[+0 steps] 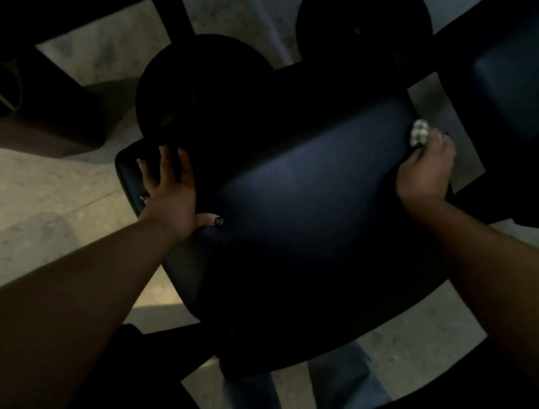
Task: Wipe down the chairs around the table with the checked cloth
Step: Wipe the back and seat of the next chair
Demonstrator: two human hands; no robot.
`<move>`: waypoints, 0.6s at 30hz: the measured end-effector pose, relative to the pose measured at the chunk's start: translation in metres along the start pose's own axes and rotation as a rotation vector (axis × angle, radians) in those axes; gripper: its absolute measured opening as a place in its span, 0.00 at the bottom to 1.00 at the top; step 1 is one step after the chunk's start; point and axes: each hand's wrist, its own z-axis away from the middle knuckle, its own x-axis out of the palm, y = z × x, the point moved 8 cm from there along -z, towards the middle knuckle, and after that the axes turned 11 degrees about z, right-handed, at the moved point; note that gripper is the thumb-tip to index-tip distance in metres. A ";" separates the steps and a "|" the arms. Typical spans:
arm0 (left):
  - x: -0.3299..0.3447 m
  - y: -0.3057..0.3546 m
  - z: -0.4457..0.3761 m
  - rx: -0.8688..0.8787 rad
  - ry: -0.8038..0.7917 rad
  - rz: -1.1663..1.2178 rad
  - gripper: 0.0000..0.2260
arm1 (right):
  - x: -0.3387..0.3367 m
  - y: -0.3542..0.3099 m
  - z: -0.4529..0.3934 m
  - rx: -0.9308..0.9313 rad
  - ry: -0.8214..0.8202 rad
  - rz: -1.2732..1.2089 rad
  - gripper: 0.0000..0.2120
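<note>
Hands: left hand [167,187] spread flat on dark padded chair [310,200]; right hand [426,171] clutches bunched checked cloth [419,132] at its edge. Risk: bunched cloth leaves areas unwiped.

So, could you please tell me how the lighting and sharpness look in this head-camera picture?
Head view: very dim and underexposed; the dark chair shows only a faint sheen, its edges lost in shadow. The checked cloth in the right hand is the brightest spot. The left hand looks soft. Wide-angle bending curves the floor edges.
</note>
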 end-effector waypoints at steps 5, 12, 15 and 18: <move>-0.004 0.000 0.003 0.000 0.011 -0.024 0.58 | 0.012 -0.038 0.042 -0.024 0.044 0.094 0.25; -0.018 -0.004 0.003 0.037 -0.059 -0.133 0.58 | 0.041 -0.138 0.176 -0.751 -0.230 0.008 0.27; -0.025 -0.012 0.006 0.062 -0.085 -0.183 0.58 | 0.035 -0.134 0.159 -0.912 -0.248 0.052 0.26; -0.026 -0.014 0.008 0.088 -0.101 -0.228 0.58 | 0.028 -0.117 0.114 -0.693 -0.192 0.049 0.25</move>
